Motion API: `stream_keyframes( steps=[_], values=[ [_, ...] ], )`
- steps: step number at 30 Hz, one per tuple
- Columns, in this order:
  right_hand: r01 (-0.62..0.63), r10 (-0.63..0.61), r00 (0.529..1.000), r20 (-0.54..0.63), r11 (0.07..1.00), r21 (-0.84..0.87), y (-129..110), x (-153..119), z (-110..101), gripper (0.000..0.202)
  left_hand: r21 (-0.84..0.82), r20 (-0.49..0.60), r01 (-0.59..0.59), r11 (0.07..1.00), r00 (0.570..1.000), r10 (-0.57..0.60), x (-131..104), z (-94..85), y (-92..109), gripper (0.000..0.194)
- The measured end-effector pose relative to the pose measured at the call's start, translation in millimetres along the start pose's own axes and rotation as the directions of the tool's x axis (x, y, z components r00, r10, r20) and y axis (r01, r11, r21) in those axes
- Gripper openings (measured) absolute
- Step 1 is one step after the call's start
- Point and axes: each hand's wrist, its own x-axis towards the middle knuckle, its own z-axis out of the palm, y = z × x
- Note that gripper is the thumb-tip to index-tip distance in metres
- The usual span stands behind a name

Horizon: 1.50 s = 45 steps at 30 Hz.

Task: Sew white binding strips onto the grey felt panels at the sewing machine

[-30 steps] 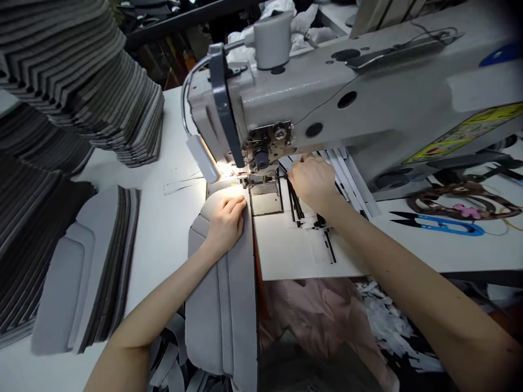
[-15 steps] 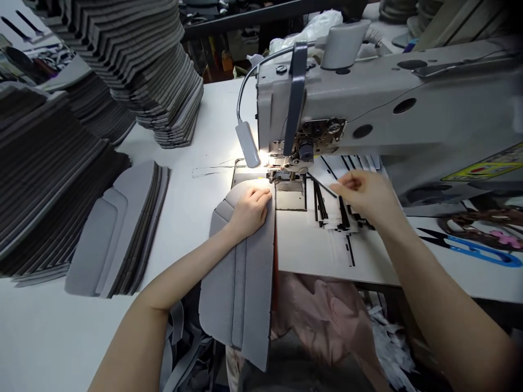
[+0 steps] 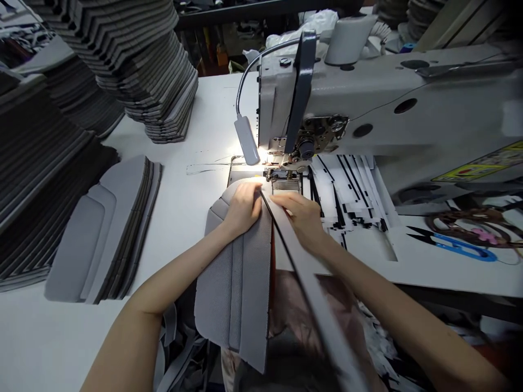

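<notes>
A grey padded fabric panel (image 3: 220, 294) lies at the table's front edge and hangs toward my lap, its top close to the presser foot (image 3: 281, 175) of the sewing machine. My left hand (image 3: 244, 208) rests on the panel's upper part, fingers together, their tips at its right edge. In my right hand (image 3: 303, 222), thumb and fingers pinch a long white strip with a black edge (image 3: 305, 267). The strip's upper end meets the panel's right edge by my left fingertips. Its lower end trails toward me, blurred.
White and black strips (image 3: 351, 190) lie under the machine arm (image 3: 376, 92). Blue thread snips (image 3: 461, 247) are at the right. Tall stacks of grey panels (image 3: 163, 81) and a smaller pile (image 3: 102, 234) stand on the left. A lit lamp (image 3: 247, 140) hangs by the needle.
My right hand has come left from the strips beside the machine to the panel's edge, bringing a long strip. My left hand stays on the panel, having shifted slightly left.
</notes>
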Motion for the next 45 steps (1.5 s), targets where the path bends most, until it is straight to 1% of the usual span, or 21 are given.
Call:
stream_keyframes(
  steps=[1,2,3,4,6,8,12,17,19,21,22,23,25,27,29,31,34,36,40,43,45],
  values=[
    [0.07,-0.058,0.996,0.075,0.983,-0.168,9,11,2,0.027,-0.026,-0.03,0.04,0.999,0.999,-0.041,0,-0.8,0,0.03],
    [0.128,-0.087,0.985,0.15,0.949,-0.288,15,20,4,0.028,-0.046,-0.047,0.059,0.997,0.997,-0.061,0,-1.7,1,0.029],
    [0.169,-0.097,0.973,0.208,0.915,-0.365,18,25,5,0.028,-0.059,-0.043,0.051,0.997,0.998,-0.054,0,-2.5,2,0.026],
    [0.193,-0.099,0.965,0.243,0.894,-0.405,19,28,7,0.028,-0.065,-0.02,0.023,0.998,0.999,-0.025,0,-3.2,3,0.024],
    [0.197,-0.09,0.962,0.258,0.885,-0.423,15,28,10,0.03,-0.063,0.051,-0.046,0.997,0.997,0.05,1,-4.2,5,0.022],
    [0.192,-0.076,0.961,0.265,0.875,-0.445,11,25,12,0.032,-0.06,0.104,-0.075,0.995,0.991,0.081,1,-4.6,6,0.022],
    [0.17,-0.045,0.962,0.268,0.869,-0.465,8,24,13,0.032,-0.05,0.113,-0.064,0.997,0.991,0.069,3,-4.5,8,0.026],
    [0.133,-0.01,0.967,0.256,0.874,-0.467,7,32,14,0.029,-0.038,0.147,-0.056,0.998,0.987,0.061,7,-6.4,9,0.031],
    [0.102,0.016,0.972,0.237,0.873,-0.477,1,30,12,0.028,-0.017,0.162,-0.063,0.998,0.985,0.065,9,-7.4,9,0.033],
    [0.046,0.061,0.977,0.204,0.876,-0.48,-11,17,9,0.027,0.012,0.179,-0.085,0.996,0.98,0.081,10,-8.0,8,0.035],
    [0.012,0.089,0.977,0.196,0.887,-0.461,-19,6,7,0.029,0.023,0.188,-0.101,0.995,0.978,0.095,11,-8.0,8,0.036],
    [-0.02,0.115,0.974,0.197,0.904,-0.427,-27,-8,5,0.035,0.031,0.194,-0.117,0.993,0.975,0.109,11,-7.9,7,0.036],
    [-0.066,0.146,0.96,0.239,0.948,-0.311,-45,-42,3,0.057,0.037,0.198,-0.157,0.987,0.969,0.147,11,-7.0,6,0.033],
    [-0.084,0.143,0.953,0.268,0.971,-0.222,-59,-77,3,0.071,0.046,0.194,-0.188,0.981,0.965,0.176,11,-5.3,6,0.026],
    [-0.106,0.151,0.95,0.273,0.979,-0.173,-68,-104,4,0.078,0.072,0.186,-0.216,0.974,0.962,0.199,12,-3.0,6,0.02],
    [-0.131,0.162,0.951,0.264,0.983,-0.13,-71,-121,6,0.085,0.106,0.174,-0.237,0.966,0.961,0.216,12,-0.5,6,0.018],
    [-0.158,0.161,0.954,0.252,0.987,-0.033,-68,-128,9,0.092,0.136,0.164,-0.253,0.958,0.959,0.23,15,2.9,4,0.018],
    [-0.19,0.171,0.951,0.258,0.981,0.048,-65,-127,12,0.092,0.144,0.159,-0.266,0.953,0.957,0.243,18,4.7,2,0.018],
    [-0.293,0.227,0.929,0.292,0.934,0.206,-59,-125,18,0.08,0.186,0.127,-0.31,0.932,0.948,0.29,26,7.4,-3,0.017],
    [-0.358,0.278,0.917,0.287,0.891,0.279,-57,-122,20,0.069,0.224,0.134,-0.312,0.923,0.948,0.288,33,8.2,-4,0.018],
    [-0.383,0.298,0.912,0.283,0.867,0.318,-56,-120,20,0.066,0.236,0.138,-0.302,0.924,0.951,0.276,34,7.4,-3,0.019]
  ],
)
